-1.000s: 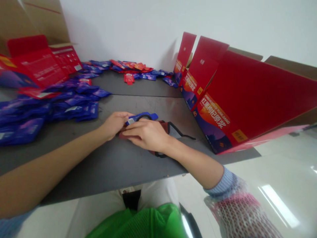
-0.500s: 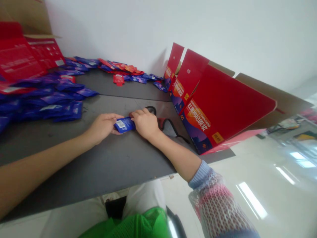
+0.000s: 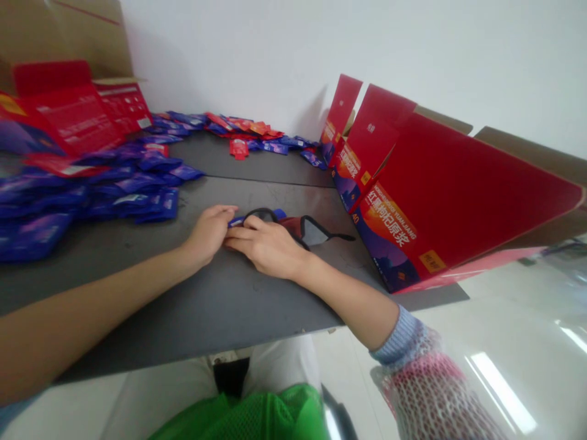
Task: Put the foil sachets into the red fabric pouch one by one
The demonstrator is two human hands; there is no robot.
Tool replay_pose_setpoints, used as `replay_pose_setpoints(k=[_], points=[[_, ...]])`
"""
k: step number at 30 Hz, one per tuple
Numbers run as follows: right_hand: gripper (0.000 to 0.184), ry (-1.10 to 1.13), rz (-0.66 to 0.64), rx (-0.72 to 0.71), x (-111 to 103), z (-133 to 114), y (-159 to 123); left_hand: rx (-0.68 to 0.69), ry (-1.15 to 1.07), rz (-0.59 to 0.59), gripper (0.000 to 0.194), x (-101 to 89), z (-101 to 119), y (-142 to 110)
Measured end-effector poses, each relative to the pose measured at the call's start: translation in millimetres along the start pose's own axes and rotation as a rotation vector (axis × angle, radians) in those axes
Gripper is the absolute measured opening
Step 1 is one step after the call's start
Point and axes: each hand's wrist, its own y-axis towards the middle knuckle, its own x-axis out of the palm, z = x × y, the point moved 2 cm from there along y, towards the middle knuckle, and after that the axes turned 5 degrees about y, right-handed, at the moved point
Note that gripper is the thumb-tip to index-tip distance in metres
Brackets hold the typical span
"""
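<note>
"Fingers (image 3: 224,209) of the left hand (image 3: 206,237) bunch at one end of a blue packet (image 3: 280,214); right hand (image 3: 274,247) lies across it, its fingers fairly straight and close together. Grip?"

"Cannot tell for either; contact is hidden. Left seems to steady the end, right to press from above. So light a pouch would probably slide otherwise."

"Looks of it?"

"Deep blue, mostly covered. Sliver at the left fingertips, another bit past a black loop (image 3: 260,211). No print legible. Between the hands, over the table (image 3: 202,324)."

"And the dark red piece (image 3: 293,225) with black edging?"

"Just beside, partly under the right hand; grey panel, strap trailing right. Use unclear."

"Further out?"

"Blue packets (image 3: 142,183) heaped left, likely for easy reach. Red and blue packets (image 3: 247,125) rowed at back. Red cartons (image 3: 449,201) right, flaps up, presumably to keep tops accessible."
</note>
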Motion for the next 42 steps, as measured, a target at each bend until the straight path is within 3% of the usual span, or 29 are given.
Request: replay_pose_setpoints(k=[4,8,12,15,19,23,30,37,42], points=[[0.034,-0.001,-0.095,0.015,-21.6,-7.5,-7.2,-0.103,-0.017,-0.156,0.027,0.3,4.0,-0.2],[0.040,0.012,-0.002,0.179,-38.8,9.7,-15.1,-0.195,-0.075,-0.269,0.022,0.1,15.1,-6.1],[0.043,-0.012,0.001,0.190,-27.9,22.8,-15.4,-0.181,-0.066,-0.309,0.024,-5.5,12.9,-1.7],[0.043,-0.030,-0.052,0.170,-13.0,17.2,-11.4,-0.178,-0.091,-0.426,0.029,-12.5,6.2,6.3],[0.043,-0.097,-0.029,0.330,-3.1,10.9,-5.5,-0.243,-0.130,-0.532,0.024,-19.9,3.9,13.2],[0.037,-0.161,-0.061,0.560,-3.4,29.8,-7.0,-0.328,-0.143,-0.495,0.024,-21.3,7.7,13.2],[0.039,-0.146,-0.152,0.997,-17.8,74.3,-29.5,-0.367,-0.085,-0.451,0.047,-19.5,12.7,9.6],[0.040,-0.163,-0.107,1.029,-18.0,75.2,-32.5,-0.349,-0.063,-0.168,0.033,-12.9,15.0,-5.4],[0.036,-0.114,-0.058,1.049,-16.0,87.3,-39.5,-0.244,-0.063,-0.078,0.023,-10.6,17.6,-19.7]])
